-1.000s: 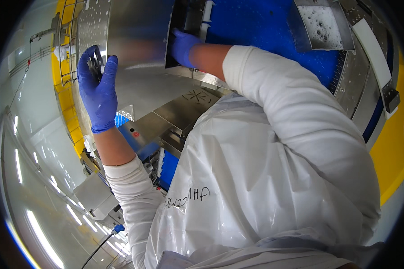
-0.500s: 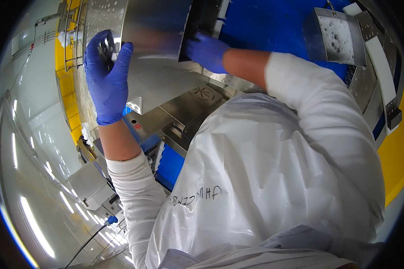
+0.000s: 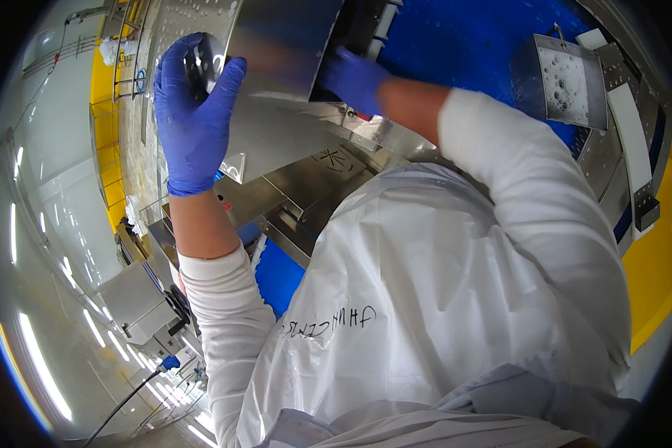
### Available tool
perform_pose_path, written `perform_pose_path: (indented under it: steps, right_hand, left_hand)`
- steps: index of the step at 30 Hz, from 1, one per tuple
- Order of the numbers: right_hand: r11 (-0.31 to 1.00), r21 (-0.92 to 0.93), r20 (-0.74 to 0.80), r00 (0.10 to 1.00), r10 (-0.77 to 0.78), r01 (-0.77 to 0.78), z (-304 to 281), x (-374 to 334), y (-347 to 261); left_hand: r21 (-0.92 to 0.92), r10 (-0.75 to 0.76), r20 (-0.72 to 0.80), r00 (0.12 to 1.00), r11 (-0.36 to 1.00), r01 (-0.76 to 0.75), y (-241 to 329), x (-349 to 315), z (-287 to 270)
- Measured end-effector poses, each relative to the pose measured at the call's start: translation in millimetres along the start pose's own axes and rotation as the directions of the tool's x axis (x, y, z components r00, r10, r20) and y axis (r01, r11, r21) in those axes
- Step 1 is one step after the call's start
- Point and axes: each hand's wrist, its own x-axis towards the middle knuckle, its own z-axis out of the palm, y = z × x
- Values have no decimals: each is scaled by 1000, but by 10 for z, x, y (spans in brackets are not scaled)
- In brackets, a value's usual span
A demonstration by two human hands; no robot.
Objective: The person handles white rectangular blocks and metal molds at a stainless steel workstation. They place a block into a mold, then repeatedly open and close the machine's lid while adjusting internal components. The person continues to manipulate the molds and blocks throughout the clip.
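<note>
My left hand (image 3: pixel 194 123), in a blue-purple glove, curls its fingers round a shiny black rounded handle (image 3: pixel 201 69) at the side of a steel machine; the thumb stands off to the right. Beside it rises a smooth, upright steel panel (image 3: pixel 284 45) with a blurred reflection. My right hand (image 3: pixel 356 81), gloved alike, reaches to the dark gap along the panel's right edge. Motion smears its fingers, and the panel partly hides them. Below both hands slopes a steel sheet (image 3: pixel 276 138).
A blue wet surface (image 3: pixel 455 45) spreads at the upper right, with a steel box holding foamy liquid (image 3: pixel 567 86) on it. A curved white strip (image 3: pixel 629 138) runs along the right. Yellow framework (image 3: pixel 106 149) stands at the left. A cable with a blue plug (image 3: pixel 169 363) is at lower left.
The machine, its panel and my left hand appear shifted to the right in view. My left hand stays at the black handle; my right hand stays by the panel's edge, slightly turned.
</note>
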Motion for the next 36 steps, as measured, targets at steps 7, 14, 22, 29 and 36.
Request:
perform_pose_path:
  steps: [7,14,22,29,36]
  right_hand:
    - [976,92,-370,903,218,-198,280,-126,-194]
    - [1000,-13,349,937,14,-11,-522,114,148]
    - [996,89,-144,990,-13,26,97,-141,-35]
    - [1000,-7,181,983,-22,23,-447,16,112]
    - [996,20,72,994,88,-90,-207,-62,124]
  left_hand:
    - [-9,-12,68,998,1000,13,-49,-26,-30]
    - [-139,-15,27,1000,990,19,-14,14,26]
    - [-166,-27,40,999,986,33,-4,-24,21]
    - [-63,-51,48,998,997,54,-7,-13,-5]
    - [-67,-106,33,994,992,108,46,-7,44]
